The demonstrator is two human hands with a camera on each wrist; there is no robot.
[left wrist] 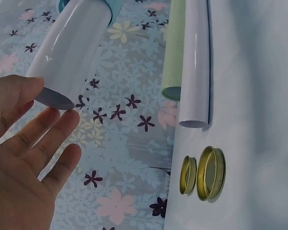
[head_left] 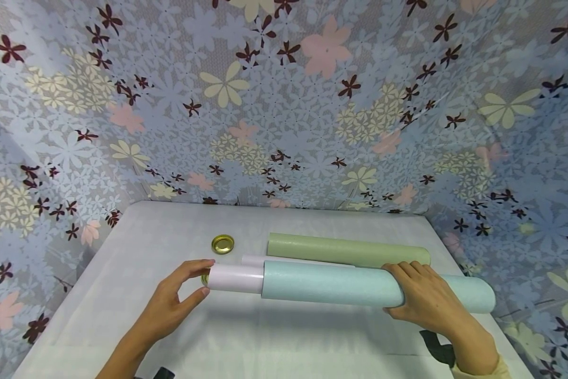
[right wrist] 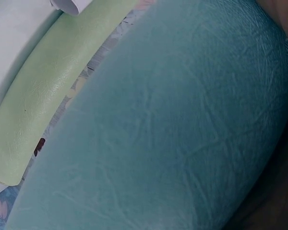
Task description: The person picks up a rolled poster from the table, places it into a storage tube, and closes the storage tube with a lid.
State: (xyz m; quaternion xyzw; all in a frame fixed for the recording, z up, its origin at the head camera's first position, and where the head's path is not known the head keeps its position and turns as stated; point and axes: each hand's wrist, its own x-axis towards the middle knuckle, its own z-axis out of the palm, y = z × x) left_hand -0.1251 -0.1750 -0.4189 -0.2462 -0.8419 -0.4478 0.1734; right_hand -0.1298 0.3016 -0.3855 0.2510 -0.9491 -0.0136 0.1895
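Note:
A light-blue leather-textured tube (head_left: 331, 283) is held sideways above the table by my right hand (head_left: 421, 295), its fingers over the top and thumb below. From its left end sticks out a narrower glossy white tube (head_left: 236, 278). My left hand (head_left: 172, 300) pinches that tube's free end between thumb and a finger. In the left wrist view the white tube's end (left wrist: 55, 98) looks open and dark inside, with the other fingers spread below it. The blue surface (right wrist: 149, 120) fills most of the right wrist view, hiding most of the right hand.
Behind the held tubes, a green tube (head_left: 345, 250) lies on the white table (head_left: 122, 263) with a second white tube (left wrist: 197, 67) alongside. Two gold round lids, a larger one (left wrist: 211, 173) and a smaller one (left wrist: 187, 175), are on the left. A flowered cloth (head_left: 284, 105) hangs behind.

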